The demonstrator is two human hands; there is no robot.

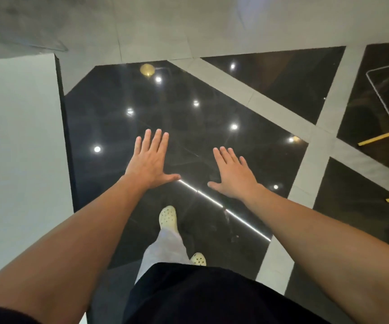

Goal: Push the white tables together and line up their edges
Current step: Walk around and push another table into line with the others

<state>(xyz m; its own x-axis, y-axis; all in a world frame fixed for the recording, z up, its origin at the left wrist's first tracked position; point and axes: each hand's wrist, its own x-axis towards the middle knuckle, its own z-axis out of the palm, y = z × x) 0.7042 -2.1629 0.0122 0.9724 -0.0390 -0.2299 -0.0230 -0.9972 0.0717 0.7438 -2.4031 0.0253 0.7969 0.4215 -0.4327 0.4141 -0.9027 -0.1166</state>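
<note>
I hold both bare arms out ahead of me over a glossy black stone floor (123, 118) crossed by pale grey tile bands (282, 106), in the downward view from my head camera. My left hand (150, 163) is spread flat, palm down, fingers together and thumb out to the side, gripping nothing. My right hand (234, 175) is likewise flat and wide, thumb pointing inward toward the left one, and it too is empty. Neither hand touches anything I can see; both hang in the air above the floor, well apart from each other. The one white rectangular table top with a dark edge (18, 146) in view fills the left side of the frame, its long dark edge running beside my left forearm, apart from my left hand. Below my hands, a cream perforated clog (168, 217) steps forward under a light grey trouser leg (165, 249), and a second cream clog (198, 259) peeks out beside my black shirt hem (200, 298). Ceiling lights reflect as bright dots on the black floor.
</note>
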